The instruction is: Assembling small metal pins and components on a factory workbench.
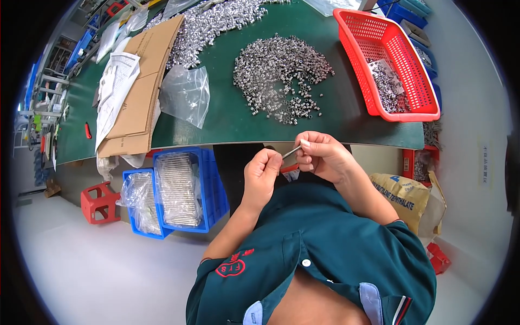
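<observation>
In front of my body, just off the near edge of the green table, I hold a thin metal rod point(291, 152) between both hands. My left hand point(262, 176) is closed, thumb and fingers pinching the rod's lower left end. The thumb and forefinger of my right hand point(324, 156) are closed at its other end. Whether a small part sits at that end is hidden by the fingertips. Beyond my hands, a pile of small silvery metal sleeves point(281, 67) lies on the table point(216, 111), some of them scattered loose toward me.
A red plastic basket point(382, 105) with small metal parts stands at the table's right. More parts point(216, 24) are heaped at the back. Cardboard point(138, 103) and a clear bag point(187, 95) lie left. Below are blue crates point(206, 187) of rods, a red stool point(100, 203) and a yellow sack point(398, 197).
</observation>
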`<move>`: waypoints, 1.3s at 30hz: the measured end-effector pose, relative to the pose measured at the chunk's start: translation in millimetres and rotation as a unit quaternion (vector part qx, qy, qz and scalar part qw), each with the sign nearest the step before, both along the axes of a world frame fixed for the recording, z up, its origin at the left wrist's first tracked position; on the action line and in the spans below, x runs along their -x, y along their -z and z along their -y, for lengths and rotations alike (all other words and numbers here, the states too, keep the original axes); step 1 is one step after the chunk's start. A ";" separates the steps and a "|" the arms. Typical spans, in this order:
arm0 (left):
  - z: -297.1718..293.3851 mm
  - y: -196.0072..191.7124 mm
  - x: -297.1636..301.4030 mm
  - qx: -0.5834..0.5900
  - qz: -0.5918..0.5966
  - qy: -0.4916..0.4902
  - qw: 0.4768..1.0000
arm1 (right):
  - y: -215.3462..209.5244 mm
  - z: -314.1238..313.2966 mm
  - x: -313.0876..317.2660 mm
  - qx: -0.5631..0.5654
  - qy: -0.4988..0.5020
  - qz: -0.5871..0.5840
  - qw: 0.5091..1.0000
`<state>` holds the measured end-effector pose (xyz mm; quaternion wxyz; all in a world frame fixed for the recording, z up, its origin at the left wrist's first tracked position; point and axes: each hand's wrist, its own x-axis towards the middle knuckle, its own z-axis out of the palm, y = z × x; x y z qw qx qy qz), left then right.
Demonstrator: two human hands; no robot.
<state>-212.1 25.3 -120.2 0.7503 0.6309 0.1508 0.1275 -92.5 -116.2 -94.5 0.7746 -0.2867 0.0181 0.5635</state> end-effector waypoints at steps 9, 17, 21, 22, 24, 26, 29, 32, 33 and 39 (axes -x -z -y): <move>-3.4 -1.6 1.9 -0.021 -0.005 -0.002 1.000 | -3.4 -1.1 9.2 0.076 0.039 0.171 0.982; 1.3 -0.3 -2.2 0.111 0.008 0.006 0.994 | -11.0 -1.8 14.3 0.157 0.084 0.314 0.933; 1.6 1.1 -1.3 0.096 0.001 0.007 0.995 | -12.4 -1.6 14.1 0.253 0.090 0.576 0.772; 1.5 1.9 -0.9 0.096 0.001 0.007 0.995 | -13.3 -2.1 14.7 0.252 0.091 0.576 0.772; 1.1 3.0 -0.3 0.104 -0.009 0.010 0.994 | -16.1 -3.7 17.5 0.220 0.109 0.657 0.713; -0.4 1.1 -0.4 0.150 -0.008 0.021 0.988 | -18.1 -3.5 18.1 0.205 0.092 0.622 0.750; 0.2 -2.6 -0.4 0.211 -0.022 0.054 0.976 | -11.6 -3.8 19.6 0.164 0.047 0.408 0.897; -0.3 -2.5 0.3 0.216 -0.020 0.042 0.975 | -10.5 -2.7 19.3 0.179 0.033 0.449 0.875; -1.3 -1.1 0.9 0.220 -0.018 0.028 0.975 | -12.6 -2.3 15.6 0.204 0.024 0.477 0.854; -9.1 5.0 3.4 0.234 0.006 0.013 0.972 | -7.4 -8.0 -17.0 0.299 0.138 0.776 0.538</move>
